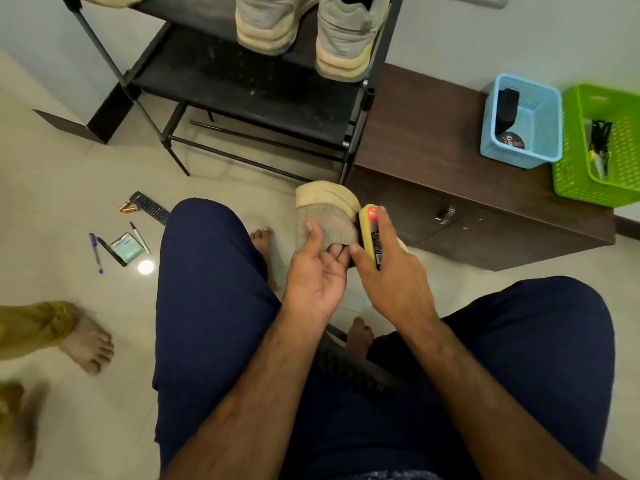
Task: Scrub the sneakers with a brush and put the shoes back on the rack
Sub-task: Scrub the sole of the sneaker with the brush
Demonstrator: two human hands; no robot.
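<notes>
Sitting over tiled floor (69, 161), shoe rack (242, 84)

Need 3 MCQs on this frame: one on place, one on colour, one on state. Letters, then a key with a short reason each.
1. The blue basket stands: A on the floor; B on the brown cabinet; C on the rack.
2. The brush in the right hand is mainly: A yellow; B blue; C white.
3. The left hand: A hangs idle; B holds the sneaker; C holds a pen.
Key: 1 B, it sits on the cabinet top beside the green basket. 2 A, its body shows yellow. 3 B, the thumb lies on the upper and the fingers curl beneath.
</notes>
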